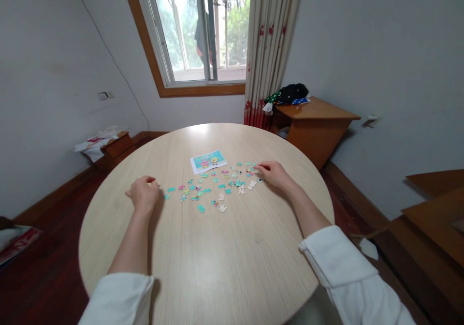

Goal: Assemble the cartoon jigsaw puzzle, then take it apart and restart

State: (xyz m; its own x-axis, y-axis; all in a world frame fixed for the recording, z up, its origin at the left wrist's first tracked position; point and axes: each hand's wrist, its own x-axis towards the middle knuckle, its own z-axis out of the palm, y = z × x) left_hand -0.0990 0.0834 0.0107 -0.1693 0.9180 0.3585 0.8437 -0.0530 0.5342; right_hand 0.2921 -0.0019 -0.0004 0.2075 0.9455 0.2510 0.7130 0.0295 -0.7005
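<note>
Many small jigsaw puzzle pieces [207, 190] lie loose on the round wooden table [217, 257], some teal side up, some pink or yellow, and several pale. Behind them is a picture sheet [209, 161] with cartoon figures on a teal ground. My left hand [143, 193] rests on the table left of the pieces, its fingers curled in; whatever they hold, if anything, is hidden. At the right end of the spread, my right hand [274, 174] has thumb and forefinger pinched at a teal puzzle piece [254, 166].
A wooden desk [315, 110] with dark cloth [292, 94] on it stands behind the table at the right. A low wooden cabinet [118, 145] holds papers at the back left. Beyond are a window [203, 30] and a curtain [270, 39]; a person is partly visible outside.
</note>
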